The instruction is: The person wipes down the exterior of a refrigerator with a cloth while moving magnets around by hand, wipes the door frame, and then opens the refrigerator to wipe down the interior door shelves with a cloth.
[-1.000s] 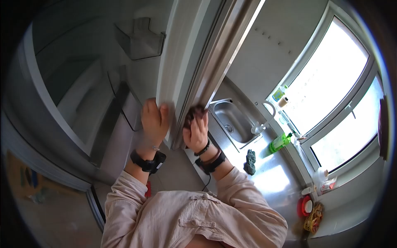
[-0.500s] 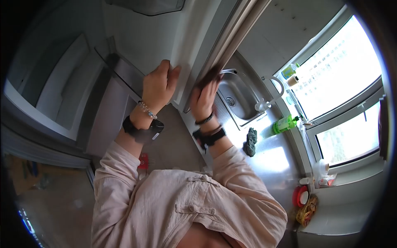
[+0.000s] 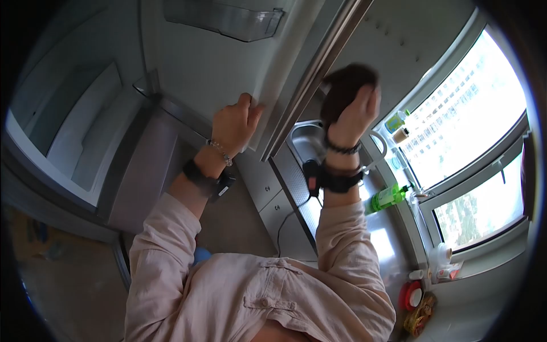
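Observation:
My left hand (image 3: 235, 122) is closed at the inner side of the open refrigerator door (image 3: 211, 62), near its lower edge; the palm side is hidden. My right hand (image 3: 356, 117) is raised on the outer side of the door, its fingers wrapped round a dark brown cloth (image 3: 346, 85). The cloth is bunched and slightly blurred, close to the door's edge strip (image 3: 319, 71). A clear door shelf (image 3: 228, 20) sits above my left hand. Wristbands are on both my wrists.
To the left is the refrigerator interior (image 3: 80, 131). Beyond the door are a steel sink (image 3: 307, 137) and a counter with a green bottle (image 3: 387, 198). Small containers line the window sill, and a red round item (image 3: 407, 296) lies lower right. A cable (image 3: 279, 228) hangs by the cabinet.
My right hand has moved up and to the right, away from the door's edge, with the cloth now in plain sight. The view has shifted, and my left hand stays by the door.

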Demonstrator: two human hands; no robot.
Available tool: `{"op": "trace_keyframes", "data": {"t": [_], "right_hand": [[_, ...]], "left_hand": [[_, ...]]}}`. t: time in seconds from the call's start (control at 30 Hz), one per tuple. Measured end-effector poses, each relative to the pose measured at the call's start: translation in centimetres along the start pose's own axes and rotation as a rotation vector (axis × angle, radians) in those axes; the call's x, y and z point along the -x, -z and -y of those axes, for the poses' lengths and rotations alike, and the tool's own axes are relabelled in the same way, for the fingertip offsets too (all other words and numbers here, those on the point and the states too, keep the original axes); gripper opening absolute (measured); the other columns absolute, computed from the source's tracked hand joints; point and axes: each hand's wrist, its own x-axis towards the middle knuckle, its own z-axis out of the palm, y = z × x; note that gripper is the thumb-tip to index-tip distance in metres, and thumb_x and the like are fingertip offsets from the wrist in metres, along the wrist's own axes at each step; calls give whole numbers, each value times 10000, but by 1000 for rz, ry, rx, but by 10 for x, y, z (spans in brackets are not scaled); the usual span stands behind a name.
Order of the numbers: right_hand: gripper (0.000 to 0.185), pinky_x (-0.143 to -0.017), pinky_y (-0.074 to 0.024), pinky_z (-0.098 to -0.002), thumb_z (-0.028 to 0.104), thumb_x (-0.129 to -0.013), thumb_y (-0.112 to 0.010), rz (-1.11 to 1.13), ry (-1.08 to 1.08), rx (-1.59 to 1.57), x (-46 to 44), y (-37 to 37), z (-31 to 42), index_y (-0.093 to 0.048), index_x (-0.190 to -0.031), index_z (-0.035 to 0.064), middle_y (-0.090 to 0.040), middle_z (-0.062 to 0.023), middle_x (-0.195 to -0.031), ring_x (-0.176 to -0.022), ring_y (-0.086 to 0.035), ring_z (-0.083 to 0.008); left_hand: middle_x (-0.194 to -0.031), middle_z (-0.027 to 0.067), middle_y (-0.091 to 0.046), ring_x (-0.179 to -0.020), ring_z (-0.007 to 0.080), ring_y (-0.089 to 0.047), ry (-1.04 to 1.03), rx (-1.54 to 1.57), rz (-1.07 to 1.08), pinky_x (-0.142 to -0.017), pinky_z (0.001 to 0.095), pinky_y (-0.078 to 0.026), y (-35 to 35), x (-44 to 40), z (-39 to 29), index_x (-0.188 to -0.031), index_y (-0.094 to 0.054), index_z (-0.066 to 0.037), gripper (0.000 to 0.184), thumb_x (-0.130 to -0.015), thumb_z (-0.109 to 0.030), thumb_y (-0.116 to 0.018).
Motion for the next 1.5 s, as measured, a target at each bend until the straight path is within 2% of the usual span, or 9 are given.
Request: {"op": "trace_keyframes", "data": {"t": [0.17,0.33,0.53,0.7,0.9,1.1,1.27,1.37,1.5], "right_hand": [[320,-992,-323,-422,-10,-807,-490,272,724,540,-5,-68,-13,-533,-1124,8,-447,-241,-1251,-1182,-413,-403],[220,-922,-384,-444,32,-784,-493,343,768,719,64,-13,-88,-594,-970,-29,-513,-237,-1174,-1096,-479,-416],[197,-675,-455,-235,114,-909,-440,-169,-423,-157,13,-22,-74,-570,-1035,38,-578,-20,-833,-760,-541,-93],[197,-586,-427,-257,119,-899,-485,37,272,547,38,-85,-97,-553,-1037,-3,-542,-44,-750,-644,-476,-120],[213,-650,-436,-475,218,-868,-463,706,-149,885,84,-118,-159,-549,-881,23,-563,-262,-816,-811,-525,-449],[174,-685,-486,-283,209,-909,-494,209,-833,-305,36,-154,-100,-538,-950,46,-569,-39,-851,-788,-572,-155],[315,-825,-465,-277,148,-925,-459,367,-143,-457,0,-263,-33,-401,-1208,25,-536,-73,-1053,-961,-541,-161],[474,-946,-366,-433,202,-878,-475,140,748,517,-38,-337,-75,-327,-1268,-21,-391,-257,-1273,-1166,-414,-356],[511,-941,-358,-460,215,-811,-525,309,760,846,-46,-390,-138,-385,-1252,-3,-377,-229,-1295,-1120,-416,-398]], "left_hand": [[-571,133,-591,-532,304,-610,-87,-32,6,-463,387,-481,-5,-9,6,-829,-492,-57,245,-849,-296,-542],[-616,130,-609,-605,312,-612,-126,48,86,-600,400,-492,-23,-25,18,-914,-542,-55,266,-817,-300,-572],[-718,99,-638,-763,253,-627,-359,-279,281,-905,508,-333,6,-21,73,-887,-591,-82,368,-824,-440,-531],[-794,92,-629,-832,240,-606,-453,-377,137,-871,464,-377,-2,-41,150,-883,-586,-71,377,-784,-435,-587],[-720,66,-583,-722,247,-579,-400,-259,186,-668,375,-447,-26,-59,161,-784,-577,-78,233,-721,-291,-647],[-702,82,-581,-688,266,-576,-401,-226,119,-641,390,-449,-42,-67,163,-758,-566,-74,181,-722,-233,-643],[-808,106,-587,-821,250,-579,-328,-241,97,-804,396,-448,-77,-63,168,-901,-559,-82,204,-813,-263,-588],[-796,58,-591,-811,206,-568,-326,-266,180,-737,357,-425,-50,-70,154,-851,-573,-93,176,-774,-245,-620],[-783,45,-590,-797,190,-565,-339,-366,196,-694,345,-417,-47,-69,156,-829,-576,-105,136,-829,-233,-529]]}}
